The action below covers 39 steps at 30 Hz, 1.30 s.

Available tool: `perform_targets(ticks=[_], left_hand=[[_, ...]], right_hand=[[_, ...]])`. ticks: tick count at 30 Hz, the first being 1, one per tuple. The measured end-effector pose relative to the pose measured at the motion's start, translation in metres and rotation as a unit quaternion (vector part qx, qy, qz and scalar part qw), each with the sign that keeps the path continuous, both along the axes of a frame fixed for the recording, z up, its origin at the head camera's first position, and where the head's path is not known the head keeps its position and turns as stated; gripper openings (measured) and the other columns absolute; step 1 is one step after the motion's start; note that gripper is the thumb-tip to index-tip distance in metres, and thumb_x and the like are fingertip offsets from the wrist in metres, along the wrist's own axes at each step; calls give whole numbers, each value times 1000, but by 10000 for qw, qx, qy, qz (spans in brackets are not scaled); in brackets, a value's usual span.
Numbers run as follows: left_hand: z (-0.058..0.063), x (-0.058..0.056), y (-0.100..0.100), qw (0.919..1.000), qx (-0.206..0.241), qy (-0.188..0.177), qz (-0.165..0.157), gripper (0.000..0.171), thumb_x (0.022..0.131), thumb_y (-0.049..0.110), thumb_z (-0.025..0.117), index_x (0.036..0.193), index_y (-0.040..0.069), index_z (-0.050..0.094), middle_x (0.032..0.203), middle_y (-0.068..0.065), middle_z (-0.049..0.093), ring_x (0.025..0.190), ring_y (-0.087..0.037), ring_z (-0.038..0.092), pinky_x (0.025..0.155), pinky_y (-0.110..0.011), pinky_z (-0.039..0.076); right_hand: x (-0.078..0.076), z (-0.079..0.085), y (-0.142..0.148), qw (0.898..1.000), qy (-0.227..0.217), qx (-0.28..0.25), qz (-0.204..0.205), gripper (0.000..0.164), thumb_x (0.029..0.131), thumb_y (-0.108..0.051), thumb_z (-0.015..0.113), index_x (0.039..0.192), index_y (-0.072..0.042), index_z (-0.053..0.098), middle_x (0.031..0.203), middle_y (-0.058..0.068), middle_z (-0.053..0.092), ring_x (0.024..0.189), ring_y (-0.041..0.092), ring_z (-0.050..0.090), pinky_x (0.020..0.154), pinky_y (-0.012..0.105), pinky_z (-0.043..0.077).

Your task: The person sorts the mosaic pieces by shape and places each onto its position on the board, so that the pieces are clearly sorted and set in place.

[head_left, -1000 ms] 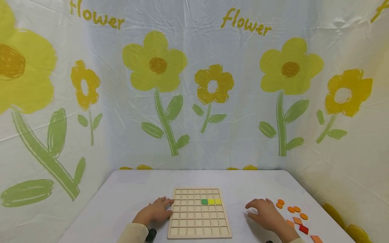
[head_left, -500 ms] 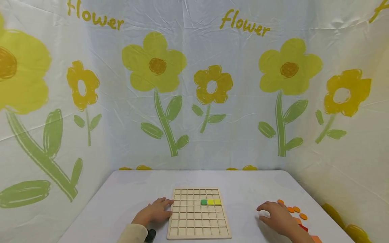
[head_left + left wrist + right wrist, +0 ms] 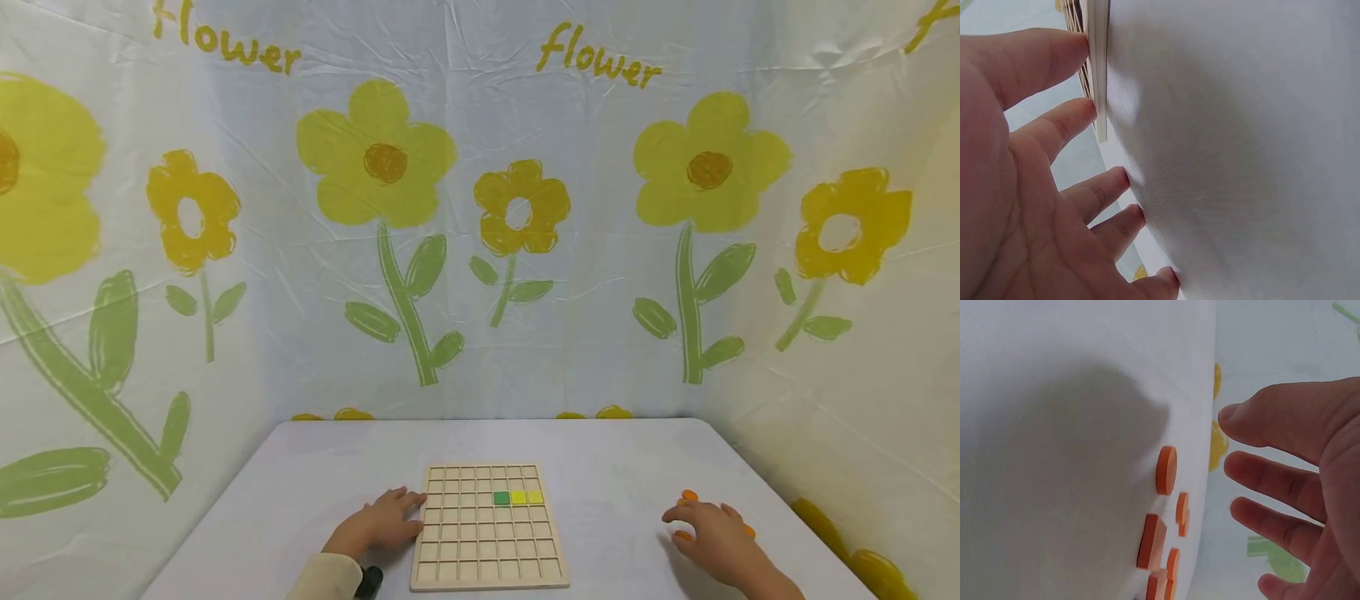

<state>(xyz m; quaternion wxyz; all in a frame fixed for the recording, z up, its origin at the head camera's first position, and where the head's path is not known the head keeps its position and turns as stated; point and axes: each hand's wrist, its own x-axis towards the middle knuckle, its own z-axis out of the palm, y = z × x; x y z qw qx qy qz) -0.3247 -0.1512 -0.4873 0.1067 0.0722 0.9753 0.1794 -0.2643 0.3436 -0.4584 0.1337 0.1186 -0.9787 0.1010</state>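
The left hand (image 3: 382, 525) sits palm down at the board (image 3: 480, 550)'s left edge, the tips of its thumb (image 3: 1041, 59) and forefinger (image 3: 1060, 128) touching that edge, the other three fingers (image 3: 1097, 195) spread beside it, nearly straight. A pale sleeve (image 3: 327, 577) covers the left forearm, which slants in from the board's near left. The right hand (image 3: 712, 537) hovers over the tabletop (image 3: 615, 467), well to the board's right, thumb and fingers apart and loosely bent.
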Motion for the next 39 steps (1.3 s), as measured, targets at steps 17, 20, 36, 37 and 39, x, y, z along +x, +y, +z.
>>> perform_targets(ticks=[17,20,36,37,39], left_hand=[[1,-2,-4,9998,18,122,-122,50,92,37,58,138,17,53,148,-19,42,140,-44,34,107,-74,21],[1,-3,-4,9998,-2,161,-131,50,92,37,58,138,17,53,148,-19,42,139,-44,34,107,-74,21],[2,0,-1,9998,148,78,-68,50,92,36,60,137,15,54,148,-20,42,139,-44,34,107,-75,20],[2,0,-1,9998,146,87,-72,50,92,36,60,137,15,54,148,-20,42,139,-44,34,107,-75,20],[1,0,-2,9998,152,83,-71,50,92,36,60,138,16,54,148,-20,42,139,-44,34,107,-75,20]], right_hand=[[-4,-1,23,9948,-799,132,-612,16,79,-17,71,94,-21,72,107,9,71,105,33,63,89,79,31],[-5,-2,26,9932,-933,133,-686,16,79,-16,71,94,-21,72,102,7,72,99,29,65,89,81,29],[-3,-11,38,9855,-1315,277,-1035,16,78,-25,78,89,-15,72,82,-4,68,81,20,61,89,85,22],[-3,-12,38,9855,-1310,286,-1037,16,78,-25,78,89,-14,72,81,-4,67,80,20,61,89,85,22],[-3,-12,37,9854,-1319,289,-1037,16,78,-25,78,88,-14,72,79,-5,67,79,20,60,89,85,21]])
